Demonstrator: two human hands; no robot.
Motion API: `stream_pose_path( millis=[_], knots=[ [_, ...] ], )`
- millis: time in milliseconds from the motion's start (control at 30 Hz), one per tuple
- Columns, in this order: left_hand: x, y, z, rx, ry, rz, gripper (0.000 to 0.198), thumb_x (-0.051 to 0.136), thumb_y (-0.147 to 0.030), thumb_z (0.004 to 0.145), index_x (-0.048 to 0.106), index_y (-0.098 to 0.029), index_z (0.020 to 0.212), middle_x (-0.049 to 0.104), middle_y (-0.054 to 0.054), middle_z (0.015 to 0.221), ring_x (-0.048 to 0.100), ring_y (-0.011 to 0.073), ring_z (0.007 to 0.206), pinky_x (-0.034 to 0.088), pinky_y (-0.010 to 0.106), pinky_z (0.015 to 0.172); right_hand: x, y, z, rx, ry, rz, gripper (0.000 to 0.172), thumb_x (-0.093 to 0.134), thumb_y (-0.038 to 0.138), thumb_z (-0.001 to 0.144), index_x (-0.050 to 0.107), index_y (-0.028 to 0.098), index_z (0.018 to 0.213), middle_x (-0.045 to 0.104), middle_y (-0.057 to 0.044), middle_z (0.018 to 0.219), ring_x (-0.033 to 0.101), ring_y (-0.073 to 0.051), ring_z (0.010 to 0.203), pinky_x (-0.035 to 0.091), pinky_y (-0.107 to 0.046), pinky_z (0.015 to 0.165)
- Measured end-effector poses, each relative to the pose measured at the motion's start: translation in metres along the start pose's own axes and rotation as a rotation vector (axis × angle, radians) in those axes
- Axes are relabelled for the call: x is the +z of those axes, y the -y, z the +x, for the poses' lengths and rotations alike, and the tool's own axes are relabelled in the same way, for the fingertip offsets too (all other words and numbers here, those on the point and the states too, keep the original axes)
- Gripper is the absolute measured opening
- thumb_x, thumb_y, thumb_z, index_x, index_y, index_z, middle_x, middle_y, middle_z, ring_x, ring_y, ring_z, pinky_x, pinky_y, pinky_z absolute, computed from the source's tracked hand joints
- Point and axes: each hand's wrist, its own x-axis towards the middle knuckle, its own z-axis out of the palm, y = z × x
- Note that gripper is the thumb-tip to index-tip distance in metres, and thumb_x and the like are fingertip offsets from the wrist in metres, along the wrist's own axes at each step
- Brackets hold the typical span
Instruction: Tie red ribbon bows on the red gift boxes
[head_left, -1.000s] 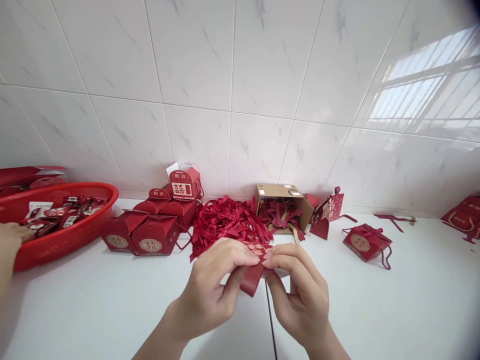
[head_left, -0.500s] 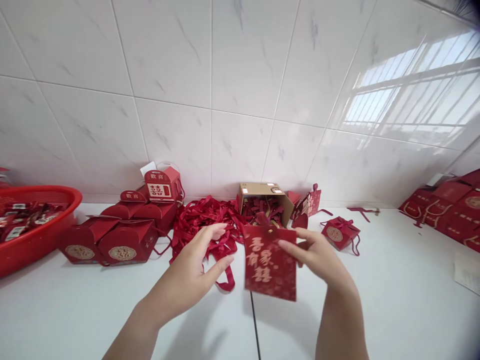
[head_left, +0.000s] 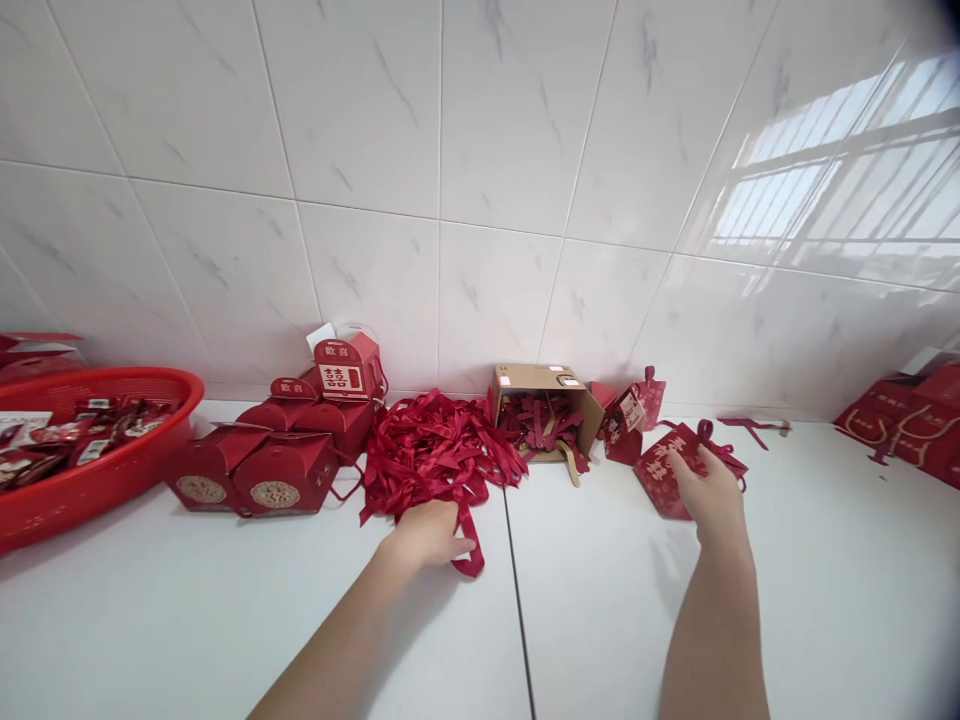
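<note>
My right hand grips a flat red card with gold characters and a ribbon at its top. It is tilted over the table, partly in front of a small red box with a cord handle. At the near edge of a tangled pile of red ribbons, my left hand has its fingers closed around a loop of ribbon; the fingertips are partly hidden. Behind, an open cardboard box lies on its side with dark red and tan strips in it.
A red plastic basket of small wrapped packets stands at left. Red gift boxes are grouped beside it. More red boxes stand right of the cardboard box, and red bags lie far right. A tiled wall closes the back.
My right hand has carried the red card to the right, towards the small box. My left hand has gone from open in mid-air down onto the ribbon. The view has turned slightly left.
</note>
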Motion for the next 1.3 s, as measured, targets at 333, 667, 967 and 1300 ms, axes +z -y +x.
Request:
stream_pose_path(
  millis=[333,667,967,1300],
  knots=[
    [0.021,0.004,0.019,-0.046,0.214,0.115,0.028,0.057,-0.032,0.09,0.059,-0.015,0.113,0.062,0.007,0.113,0.062,0.0202,0.098,0.053,0.04,0.083,0.049,0.06,-0.078,-0.437,1.068,-0.085,0.036,0.049,0.045,0.086,0.069,0.016,0.077,0.072,-0.008,0.082,0.066,-0.02,0.078,0.048,-0.029,0.069],
    [0.025,0.0,0.018,0.034,0.25,0.053,0.026,0.072,-0.011,0.042,0.047,-0.019,0.04,0.055,0.0,0.045,0.06,0.0227,0.055,0.047,0.031,0.054,0.176,0.04,-0.155,-0.232,1.145,-0.101,0.024,0.057,0.035,0.09,0.063,0.014,0.1,0.065,-0.005,0.1,0.064,-0.017,0.086,0.053,-0.036,0.077],
    [-0.006,0.007,-0.014,0.214,0.25,-0.023,0.013,0.055,-0.01,0.049,0.047,-0.02,0.05,0.058,-0.001,0.059,0.052,0.0174,0.054,0.035,0.026,0.045,0.17,0.05,-0.137,0.15,1.097,0.644,0.028,0.076,0.037,0.069,0.06,0.016,0.075,0.069,-0.001,0.076,0.067,-0.014,0.075,0.053,-0.029,0.071],
    [-0.031,0.004,-0.057,0.331,0.236,-0.04,0.014,0.051,-0.009,0.055,0.047,-0.021,0.061,0.062,-0.003,0.072,0.057,0.0176,0.065,0.035,0.025,0.048,0.137,0.062,-0.095,0.361,0.845,1.189,0.018,0.077,0.018,0.065,0.063,0.019,0.077,0.074,-0.001,0.081,0.071,-0.013,0.077,0.056,-0.023,0.07]
  ],
)
